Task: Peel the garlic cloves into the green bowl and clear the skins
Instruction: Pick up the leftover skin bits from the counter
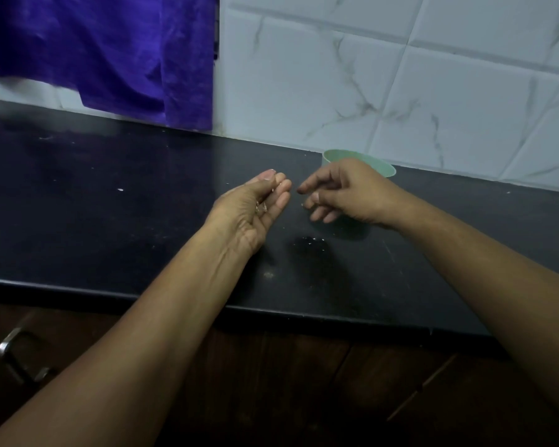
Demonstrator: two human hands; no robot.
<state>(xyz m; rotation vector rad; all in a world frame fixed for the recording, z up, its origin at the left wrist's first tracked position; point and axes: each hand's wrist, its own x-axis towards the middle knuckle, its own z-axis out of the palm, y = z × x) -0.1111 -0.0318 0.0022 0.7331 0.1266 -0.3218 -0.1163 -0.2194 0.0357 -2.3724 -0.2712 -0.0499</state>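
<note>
My left hand [259,208] hovers over the black counter, palm turned to the right and cupped, with thin garlic skins [261,207] lying in it. My right hand [342,191] hangs just to its right, fingers loosely curled and pointing left, holding nothing that I can see. The green bowl [381,166] stands behind and under my right hand, near the tiled wall; my hand hides most of it and its inside. A few small skin flakes [309,241] lie on the counter below the gap between my hands.
The black counter [126,195] runs across the view, its front edge below my forearms. A purple cloth [110,53] hangs at the back left over the white tiled wall [400,75]. A metal cabinet handle [17,350] shows at lower left.
</note>
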